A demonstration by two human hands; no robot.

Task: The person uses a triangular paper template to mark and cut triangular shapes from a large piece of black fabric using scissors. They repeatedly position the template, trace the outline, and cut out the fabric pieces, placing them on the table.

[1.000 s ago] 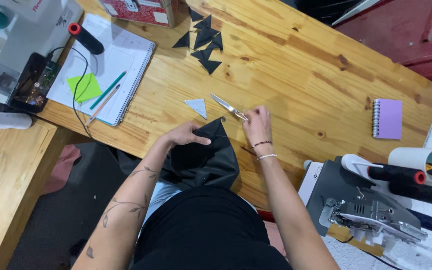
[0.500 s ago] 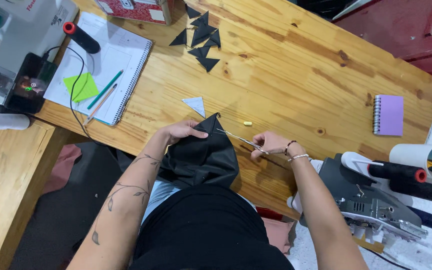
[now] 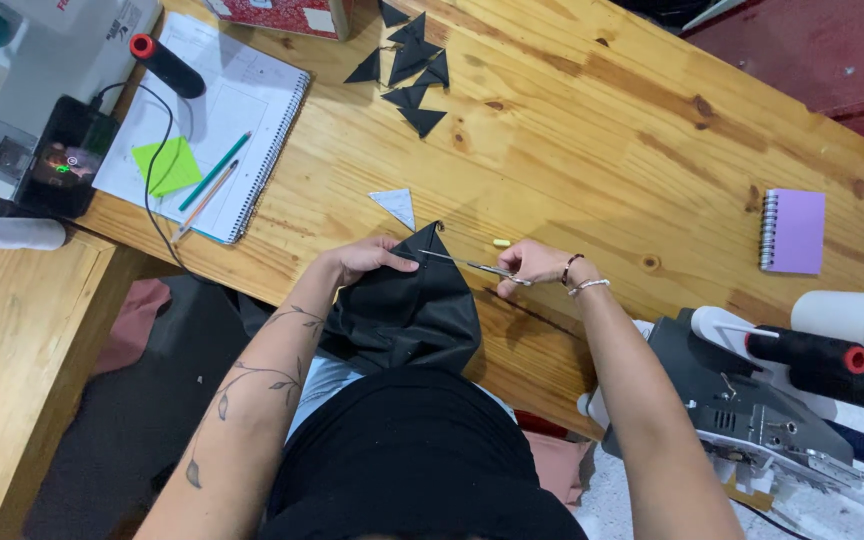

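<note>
**stitchfan:** So where was everything at that point? The left hand point(image 3: 364, 260) was pressed flat-ish on the black fabric point(image 3: 407, 310), fingers pinching its upper edge near the point. That fabric lay at the near edge of the wooden surface point(image 3: 592, 130) and draped off it toward the person's lap. The right hand point(image 3: 532, 266) had its grip closed round the handles of the scissors point(image 3: 467, 265), with the blades pointing left at the fabric's top corner.

**bobbin_joe:** Were the blades actually in the cloth? Couldn't tell from that angle, too thin to see. My worry was the left fingertips sitting right by the blade tips: one careless snip and they'd get nicked. Also the cloth hanging off the edge could've dragged and skewed the cut.

**stitchfan:** Agreed. Packaging-wise, there was a red patterned box point(image 3: 282, 15) at the far edge, beside a scatter of black triangles point(image 3: 410, 75). A small grey triangle piece point(image 3: 395, 205) sat just above the fabric. A purple spiral notepad point(image 3: 794, 231) lay off to the right, well apart.

**bobbin_joe:** And the open spiral notebook point(image 3: 222, 120) on the left had a green sticky note point(image 3: 167, 166) plus two pencils on it.
</note>
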